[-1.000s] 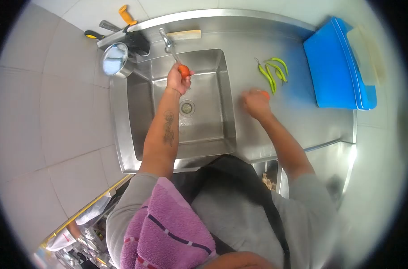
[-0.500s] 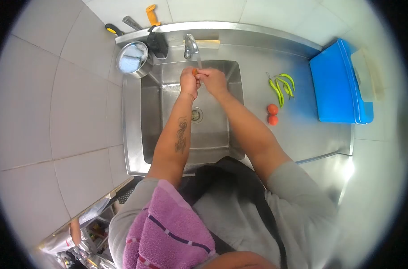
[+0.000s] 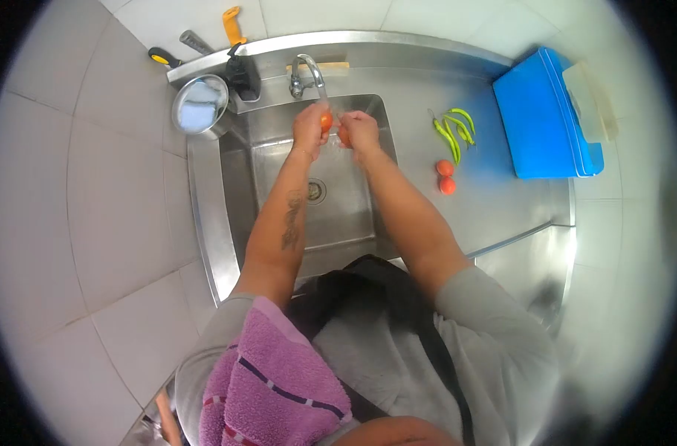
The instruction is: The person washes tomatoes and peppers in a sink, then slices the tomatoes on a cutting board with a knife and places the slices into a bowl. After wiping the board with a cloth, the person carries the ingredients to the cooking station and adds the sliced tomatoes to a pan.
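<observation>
My left hand (image 3: pixel 306 132) is closed around a red tomato (image 3: pixel 326 120) right below the faucet (image 3: pixel 309 65), whose water is running. Beside it, a small gap away, my right hand (image 3: pixel 363 131) is curled round a second tomato (image 3: pixel 344 137), partly hidden by the fingers. Both hands are over the far part of the steel sink (image 3: pixel 342 215), above its drain (image 3: pixel 316 192). On the counter to the right lie two more tomatoes (image 3: pixel 447 185), touching or nearly so, with several long green chili peppers (image 3: pixel 449 138) behind them.
A blue bin (image 3: pixel 543 119) stands at the counter's right end. Left of the faucet are a dark bottle (image 3: pixel 241 76) and a metal pot (image 3: pixel 218 125) holding pale blue sponges or cloths. Several handled tools, one with an orange handle (image 3: pixel 233 25), stick up behind the rim.
My hands, together before, have drawn apart, and a tomato now shows in each. The whole view has shifted slightly, while the peppers and counter tomatoes stay in place.
</observation>
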Motion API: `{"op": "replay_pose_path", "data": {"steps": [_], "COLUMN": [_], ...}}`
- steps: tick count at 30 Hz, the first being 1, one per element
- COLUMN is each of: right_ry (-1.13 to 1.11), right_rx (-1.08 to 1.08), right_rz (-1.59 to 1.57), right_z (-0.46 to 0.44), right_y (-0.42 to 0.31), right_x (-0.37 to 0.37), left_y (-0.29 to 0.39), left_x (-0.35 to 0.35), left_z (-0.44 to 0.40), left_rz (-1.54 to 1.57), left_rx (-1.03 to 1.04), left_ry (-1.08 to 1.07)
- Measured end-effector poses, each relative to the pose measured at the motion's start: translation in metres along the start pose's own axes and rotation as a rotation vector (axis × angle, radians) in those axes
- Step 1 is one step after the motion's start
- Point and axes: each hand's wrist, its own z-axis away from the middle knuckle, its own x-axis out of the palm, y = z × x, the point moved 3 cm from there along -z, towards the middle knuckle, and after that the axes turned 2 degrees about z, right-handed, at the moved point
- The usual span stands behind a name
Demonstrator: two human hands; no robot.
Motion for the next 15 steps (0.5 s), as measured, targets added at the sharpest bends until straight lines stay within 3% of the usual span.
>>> {"op": "replay_pose_path", "data": {"steps": [2, 3, 5, 6, 8, 9, 10, 11, 12, 14, 15], "right_ry": [0.191, 0.207, 0.024, 0.042, 0.057, 0.010, -0.037, -0.081, -0.132, -0.040, 0.032], "right_rx": [-0.012, -0.009, 0.048, 0.045, -0.111, -0.085, -0.054, -0.250, -0.435, -0.475, -0.520], "right_rz": [0.411, 0.406, -0.119, -0.123, -0.183, 0.093, 0.369, 0.813, 1.257, 1.284, 1.312], "right_z": [-0.008, -0.019, -0.036, -0.034, -0.031, -0.014, 0.001, -0.015, -0.029, -0.018, -0.004], "right_y": [0.009, 0.020, 0.039, 0.038, 0.031, 0.007, -0.016, -0.009, 0.005, 0.003, -0.005], "right_x": [-0.018, -0.024, -0.028, -0.024, -0.006, 0.004, 0.016, 0.022, 0.026, 0.026, 0.023], "left_y": [0.001, -0.010, -0.023, -0.018, -0.010, -0.002, 0.002, 0.001, -0.002, -0.004, -0.011], "left_x": [0.025, 0.017, 0.001, -0.002, -0.017, -0.012, -0.006, -0.003, -0.006, -0.003, -0.005], "left_z": [0.005, -0.009, -0.036, -0.033, -0.023, -0.009, 0.008, 0.018, 0.020, 0.015, 0.012], "left_rz": [-0.349, -0.353, -0.528, -0.527, -0.652, -0.652, -0.476, -0.299, -0.301, 0.012, 0.010], "left_rx": [0.179, 0.169, 0.433, 0.425, 0.098, 0.089, -0.087, -0.266, -0.278, -0.283, -0.294], "left_ry": [0.125, 0.111, -0.025, -0.042, 0.314, 0.285, 0.143, 0.009, -0.006, -0.158, -0.173]}}
